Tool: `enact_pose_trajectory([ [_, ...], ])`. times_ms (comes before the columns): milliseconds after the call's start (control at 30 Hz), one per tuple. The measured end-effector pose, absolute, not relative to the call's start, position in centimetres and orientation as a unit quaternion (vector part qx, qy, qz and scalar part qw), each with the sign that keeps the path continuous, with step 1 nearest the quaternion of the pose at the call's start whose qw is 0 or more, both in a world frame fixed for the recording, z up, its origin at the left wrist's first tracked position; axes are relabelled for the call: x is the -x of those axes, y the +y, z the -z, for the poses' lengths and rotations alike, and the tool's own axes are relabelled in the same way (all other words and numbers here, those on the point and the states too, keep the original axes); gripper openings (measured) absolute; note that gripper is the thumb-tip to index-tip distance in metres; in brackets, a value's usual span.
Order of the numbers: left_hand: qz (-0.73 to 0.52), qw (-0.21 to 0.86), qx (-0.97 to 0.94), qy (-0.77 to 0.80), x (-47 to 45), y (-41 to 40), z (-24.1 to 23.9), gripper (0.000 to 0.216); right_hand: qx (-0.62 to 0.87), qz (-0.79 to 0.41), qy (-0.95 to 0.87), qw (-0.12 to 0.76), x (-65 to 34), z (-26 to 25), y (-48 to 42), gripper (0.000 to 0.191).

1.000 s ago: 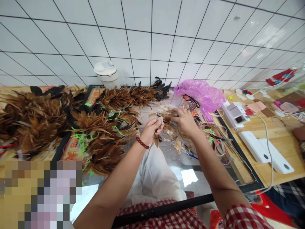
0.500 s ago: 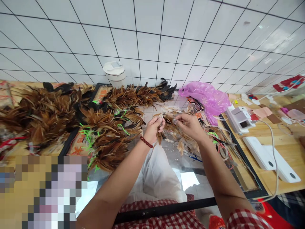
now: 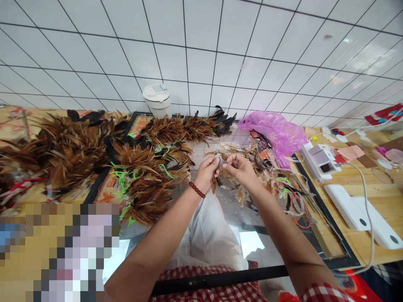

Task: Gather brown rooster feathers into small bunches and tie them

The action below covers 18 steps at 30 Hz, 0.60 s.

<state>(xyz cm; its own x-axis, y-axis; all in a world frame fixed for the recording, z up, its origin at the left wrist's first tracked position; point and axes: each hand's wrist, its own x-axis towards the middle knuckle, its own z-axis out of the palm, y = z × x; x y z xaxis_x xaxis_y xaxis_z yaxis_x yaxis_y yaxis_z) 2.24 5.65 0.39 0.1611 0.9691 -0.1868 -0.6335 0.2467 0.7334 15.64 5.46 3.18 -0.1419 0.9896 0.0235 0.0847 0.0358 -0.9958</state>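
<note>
My left hand (image 3: 208, 172), with a dark red bead bracelet (image 3: 197, 190) at the wrist, is closed round a small bunch of brown feathers (image 3: 215, 184) whose tips hang below the fingers. Pale bases of the bunch stick out at the top of the fist. Close beside it, my right hand (image 3: 242, 168) pinches a small grey tuft (image 3: 221, 162) between thumb and forefinger. The tuft touches the bunch or lies right against it; I cannot tell which. Under and behind my right hand, loose feathers (image 3: 241, 196) are scattered over the glass tabletop.
Feather bundles tied with green string (image 3: 147, 197) lie to the left, a long feather strip (image 3: 185, 129) behind. A white lidded container (image 3: 157, 100) stands by the tiled wall. Right are a pink plastic bag (image 3: 277, 130), glasses (image 3: 262, 140), a white device (image 3: 323, 161) and a cable (image 3: 367, 201).
My right hand has moved left to my left hand, and the grey tuft now sits between them. The view has shifted slightly; the left hand keeps its hold on the feathers.
</note>
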Motion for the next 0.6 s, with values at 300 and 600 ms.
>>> enact_pose_trajectory([
  [300, -0.553, 0.699, -0.294, 0.345, -2.8, 5.4, -0.1, 0.033, 0.476, -0.532, -0.546, 0.439, -15.7, -2.2, 5.6, 0.037],
  [600, -0.523, 0.693, -0.344, 0.358, -2.9, 5.1, -0.1, 0.035, 0.445, -0.461, -0.64, 0.424, -17.3, -3.9, 5.6, 0.042],
])
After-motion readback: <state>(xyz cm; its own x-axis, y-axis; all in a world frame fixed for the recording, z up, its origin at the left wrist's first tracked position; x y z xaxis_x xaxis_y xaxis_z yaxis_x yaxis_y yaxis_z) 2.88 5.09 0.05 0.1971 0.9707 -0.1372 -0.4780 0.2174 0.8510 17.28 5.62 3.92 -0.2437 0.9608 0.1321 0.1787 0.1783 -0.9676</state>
